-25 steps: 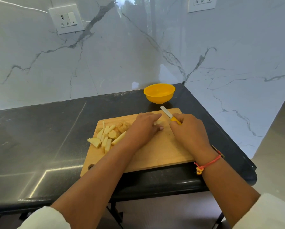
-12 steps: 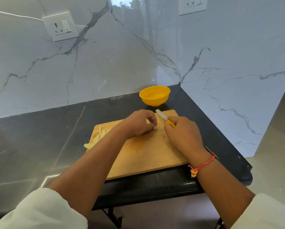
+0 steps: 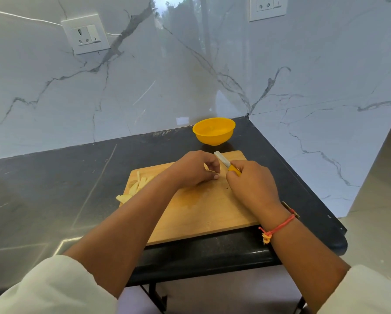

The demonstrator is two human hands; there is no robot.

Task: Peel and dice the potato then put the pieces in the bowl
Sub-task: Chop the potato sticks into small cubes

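Right hand: knife is being gripped by its yellow handle.
Left hand: curled, a potato piece is being pinched on the cutting board.
Bowl: sitting behind the board.

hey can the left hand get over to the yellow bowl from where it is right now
Probably yes. The yellow bowl sits on the counter just beyond the cutting board, straight past the left hand. Only the knife in the right hand is near that path, slightly to the side.
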